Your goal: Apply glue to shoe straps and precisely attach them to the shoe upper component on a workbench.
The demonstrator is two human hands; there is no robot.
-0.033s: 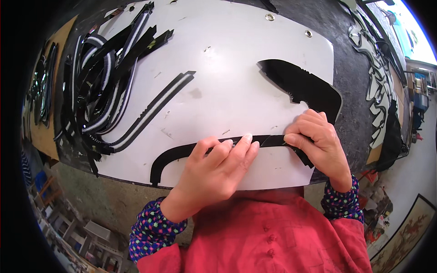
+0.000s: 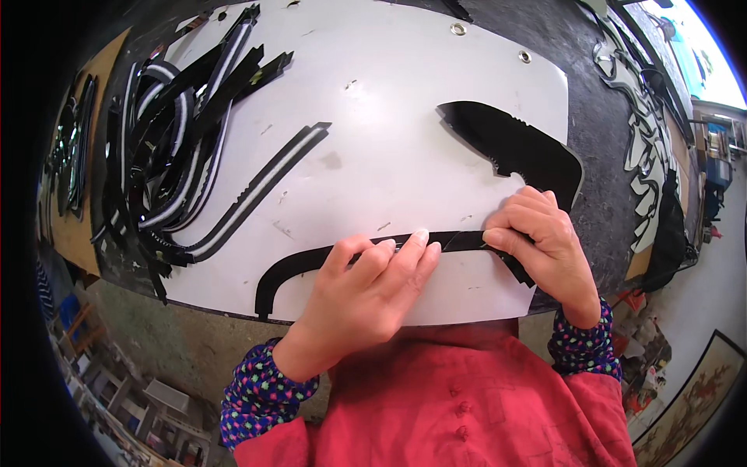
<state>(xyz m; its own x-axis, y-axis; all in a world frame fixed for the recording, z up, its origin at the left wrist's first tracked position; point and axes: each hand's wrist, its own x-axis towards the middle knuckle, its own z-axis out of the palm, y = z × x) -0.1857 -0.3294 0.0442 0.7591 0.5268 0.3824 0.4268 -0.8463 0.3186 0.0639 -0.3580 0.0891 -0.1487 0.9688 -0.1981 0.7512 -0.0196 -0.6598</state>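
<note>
1. Largest is the room: a worn grey-brown floor (image 2: 187,331) below the near edge of the table, a stool-like piece (image 2: 167,395) off its near left corner, and a pale wall (image 2: 712,288) beyond the right edge, with a framed picture (image 2: 689,405) low on it.
2. The table (image 2: 595,89) is dark and scuffed; a brown board (image 2: 92,249) lies along its left edge.
3. A white sheet (image 2: 381,171) covers the middle of the table and reaches its near edge, with small marks and flecks scattered over it.
4. A tangled pile of black strips (image 2: 222,97), some with a pale stripe, fills the left part; 1 striped length stretches out toward the middle.
5. Pale cut pieces (image 2: 644,148) lie along the right edge.
6. A black strip (image 2: 292,265) runs along the near edge, on the sheet, its left end bending toward that edge.
7. A curved black panel (image 2: 521,144) lies toward the right edge, partly past the sheet.
8. The right hand (image 2: 545,241) has its grip closed on the strip; the left hand (image 2: 373,292) lays bunched fingers on it, whether pinching I cannot tell.
9. Smallest, 2 metal eyelets (image 2: 458,29) sit near the far right corner.
</note>
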